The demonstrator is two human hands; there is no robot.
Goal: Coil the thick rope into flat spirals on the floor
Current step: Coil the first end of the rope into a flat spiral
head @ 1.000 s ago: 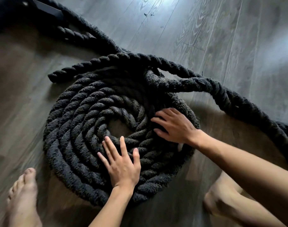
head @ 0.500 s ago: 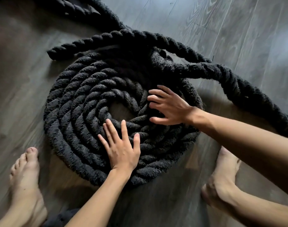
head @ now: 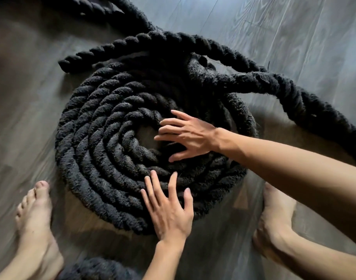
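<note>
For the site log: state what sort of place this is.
Probably indoors, perhaps a home or gym room: grey wood-grain plank floor, a thick black rope coiled on it, and a bare left foot beside the coil.

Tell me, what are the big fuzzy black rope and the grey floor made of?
The thick black twisted rope looks like spun fibre, natural or synthetic I cannot tell: twisted strands, matte fuzzy surface with loose hairs. The grey plank floor looks like wood or wood-look laminate: grain lines, plank seams, a soft sheen.
</note>
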